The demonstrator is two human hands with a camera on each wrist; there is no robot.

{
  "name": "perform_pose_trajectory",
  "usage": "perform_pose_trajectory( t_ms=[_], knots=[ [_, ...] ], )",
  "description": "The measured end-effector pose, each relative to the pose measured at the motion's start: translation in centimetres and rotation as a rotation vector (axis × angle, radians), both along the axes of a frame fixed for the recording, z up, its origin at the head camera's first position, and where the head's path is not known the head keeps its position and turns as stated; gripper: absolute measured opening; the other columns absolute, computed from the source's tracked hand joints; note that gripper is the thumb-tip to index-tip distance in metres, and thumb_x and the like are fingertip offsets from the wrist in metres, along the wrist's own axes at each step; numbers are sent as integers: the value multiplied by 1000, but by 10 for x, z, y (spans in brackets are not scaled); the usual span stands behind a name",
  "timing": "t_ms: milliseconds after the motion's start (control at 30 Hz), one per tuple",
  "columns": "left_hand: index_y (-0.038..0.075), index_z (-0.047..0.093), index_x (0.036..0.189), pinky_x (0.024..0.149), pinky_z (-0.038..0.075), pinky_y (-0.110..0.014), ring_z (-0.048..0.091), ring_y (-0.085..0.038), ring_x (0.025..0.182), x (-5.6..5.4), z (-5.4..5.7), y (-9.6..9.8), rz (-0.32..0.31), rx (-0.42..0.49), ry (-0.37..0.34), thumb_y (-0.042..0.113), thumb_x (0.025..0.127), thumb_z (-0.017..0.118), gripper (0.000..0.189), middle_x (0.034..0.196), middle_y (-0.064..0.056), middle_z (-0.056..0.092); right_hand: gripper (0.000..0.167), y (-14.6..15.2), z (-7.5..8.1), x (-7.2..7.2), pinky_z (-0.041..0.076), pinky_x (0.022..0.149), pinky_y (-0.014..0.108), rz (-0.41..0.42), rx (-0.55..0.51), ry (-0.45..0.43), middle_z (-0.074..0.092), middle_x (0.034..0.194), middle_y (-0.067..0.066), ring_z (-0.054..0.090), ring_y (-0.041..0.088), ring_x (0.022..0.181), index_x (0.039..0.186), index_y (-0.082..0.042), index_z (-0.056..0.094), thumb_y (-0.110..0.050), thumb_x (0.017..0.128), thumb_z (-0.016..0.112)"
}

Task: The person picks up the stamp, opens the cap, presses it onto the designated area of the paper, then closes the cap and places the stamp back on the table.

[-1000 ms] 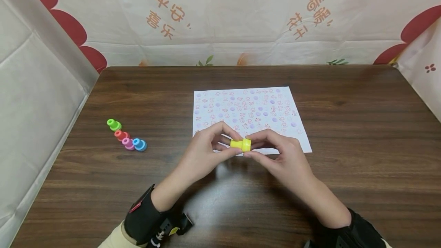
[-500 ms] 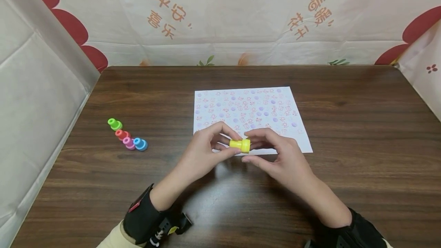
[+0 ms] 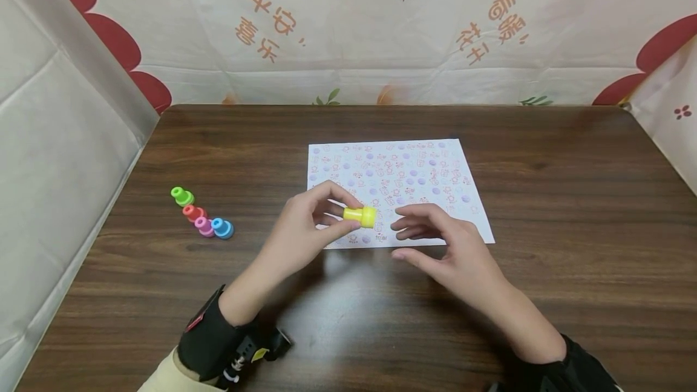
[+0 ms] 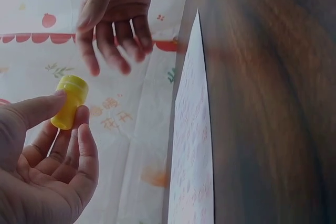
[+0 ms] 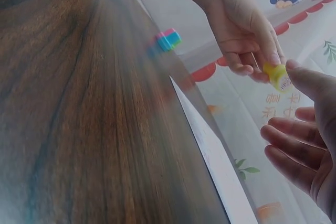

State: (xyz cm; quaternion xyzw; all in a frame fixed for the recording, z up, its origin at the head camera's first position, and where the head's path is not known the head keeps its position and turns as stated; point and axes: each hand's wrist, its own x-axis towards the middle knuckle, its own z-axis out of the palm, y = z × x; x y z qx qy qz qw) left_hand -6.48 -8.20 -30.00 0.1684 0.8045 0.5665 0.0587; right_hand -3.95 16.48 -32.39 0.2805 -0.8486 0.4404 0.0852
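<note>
My left hand (image 3: pixel 299 231) pinches a small yellow toy stamp (image 3: pixel 360 216) by its narrow handle, thumb in front and fingers behind. The stamp lies sideways in the air over the front of a white sheet of paper (image 3: pixel 463 210), its wide end toward the right. A reddish mark shows on the wide end of the stamp (image 5: pixel 284 82) in the right wrist view. Apart from it, my right hand (image 3: pixel 460 253) hovers with thumb and fingers spread and nothing between them. Rows of small red and purple prints cover the paper.
Further left on the brown wooden table (image 3: pixel 572 228) stand a green stamp (image 3: pixel 182 196), a red stamp (image 3: pixel 193 213), a pink stamp (image 3: pixel 204 227) and a blue stamp (image 3: pixel 222 228), close together. A printed white cloth (image 3: pixel 354 29) hangs behind the table's far edge.
The right hand, which was at the wide end of the yellow stamp, has let go and opened. My left hand has carried the stamp a little left and away from it.
</note>
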Motion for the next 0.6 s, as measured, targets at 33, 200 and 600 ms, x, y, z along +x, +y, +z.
perform_pose_trajectory(
  t_ms=[33, 200, 600],
  knots=[
    [9, 66, 104, 82, 59, -28, 71, -15, 94, -1, 1, -2, 9, -7, 6, 8, 86, 77, 20, 106, -4, 72, 57, 1, 0, 0, 55, 85, 15, -5, 2, -2, 76, 106, 2, 75, 13, 87, 127, -15, 59, -5, 76, 85],
    [10, 67, 104, 81, 59, -29, 72, -15, 93, -4, 5, -14, 61, -65, 43, 9, 86, 78, 21, 106, -4, 73, 56, 7, 0, 0, 55, 85, 15, -22, 16, -21, 76, 106, 3, 75, 13, 88, 126, -14, 60, -4, 76, 84],
    [9, 67, 107, 82, 60, -37, 71, -19, 91, -9, 11, -45, 167, -218, 115, 8, 86, 78, 24, 111, -8, 73, 56, 21, 0, -1, 55, 84, 15, -60, 26, 6, 75, 105, 3, 74, 8, 89, 124, -12, 61, 0, 75, 84]
  ],
)
